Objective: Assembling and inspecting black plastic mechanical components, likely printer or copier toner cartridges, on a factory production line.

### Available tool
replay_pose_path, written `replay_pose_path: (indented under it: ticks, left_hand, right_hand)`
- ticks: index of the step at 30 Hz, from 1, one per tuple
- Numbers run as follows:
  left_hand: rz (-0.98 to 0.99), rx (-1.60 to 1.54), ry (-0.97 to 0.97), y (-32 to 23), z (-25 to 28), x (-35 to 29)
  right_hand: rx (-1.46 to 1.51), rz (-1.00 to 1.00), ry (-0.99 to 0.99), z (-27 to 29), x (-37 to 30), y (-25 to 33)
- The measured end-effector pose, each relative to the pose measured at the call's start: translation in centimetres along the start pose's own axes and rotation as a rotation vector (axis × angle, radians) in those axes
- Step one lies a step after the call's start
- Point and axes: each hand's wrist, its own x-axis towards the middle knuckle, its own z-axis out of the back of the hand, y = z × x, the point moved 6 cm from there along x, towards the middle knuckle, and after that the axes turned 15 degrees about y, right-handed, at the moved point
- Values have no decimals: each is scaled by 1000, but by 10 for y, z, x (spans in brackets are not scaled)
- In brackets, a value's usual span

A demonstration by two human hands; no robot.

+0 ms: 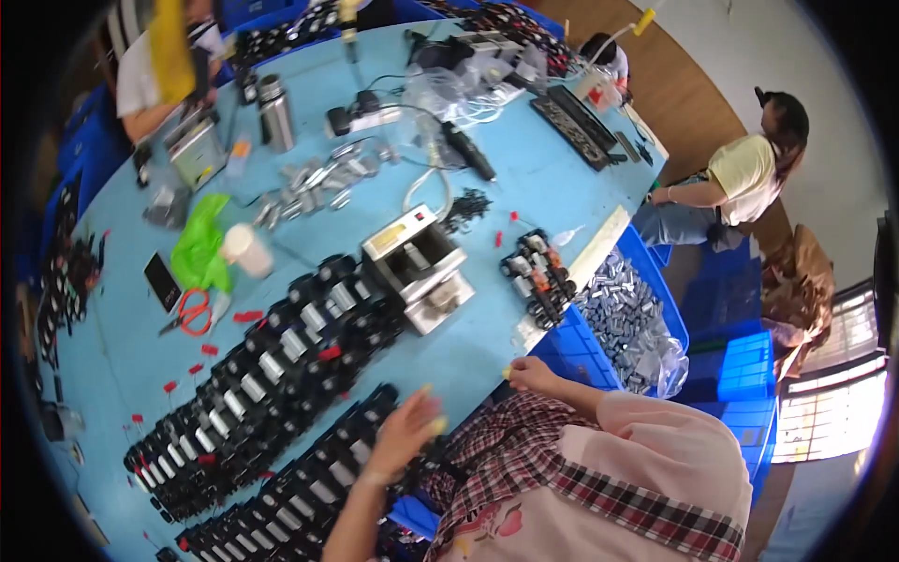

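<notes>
My left hand (pixel 407 431) is slightly blurred, its fingers apart with yellow coverings on the tips. It hangs over the end of the nearer row of black wheeled assemblies (pixel 323 492) with silver blocks and holds nothing that I can see. My right hand (pixel 534 375) is near the table's front edge, beside the blue bin. Its fingers are closed, with a yellow tip showing; whether something is in them is hidden. Ahead of both hands stands a small metal box-shaped machine (pixel 417 267), next to a longer row of similar assemblies (pixel 234 398).
A blue bin (pixel 674 314) of silver metal pieces stands at the right edge. On the blue table lie loose silver parts (pixel 318 183), a black electric screwdriver (pixel 468 153), orange-handled scissors (pixel 195 314), a phone (pixel 162 281) and a steel flask (pixel 275 112). Other people (pixel 740 178) sit around it.
</notes>
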Motion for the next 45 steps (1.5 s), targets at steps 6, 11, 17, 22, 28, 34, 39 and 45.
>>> replay_pose_path:
  ticks: [6, 11, 17, 22, 28, 34, 39, 45]
  left_hand:
    - [-66, 285, -613, 99, -19, 290]
    - [-99, 330, -926, 73, -50, 337]
    - [-472, -390, -529, 29, -66, 243]
    - [-814, -761, -84, -63, -128, 207]
    - [-727, -589, -90, -127, -171, 248]
    - [-750, -606, -205, -145, -199, 238]
    - [-771, -519, -112, -143, -203, 234]
    - [-771, -529, -177, -152, -218, 234]
  right_hand:
    - [-134, 580, -711, 179, -12, 63]
    - [-83, 608, -826, 294, 49, 42]
    - [-267, 812, -761, 294, 62, 71]
    - [-116, 1108, -283, 259, -73, 158]
    - [355, 1407, -64, 258, -202, 173]
    - [-80, 1717, -169, 216, -256, 179]
    - [-255, 1753, -265, 209, -276, 178]
    - [-293, 1738, -331, 207, -280, 174]
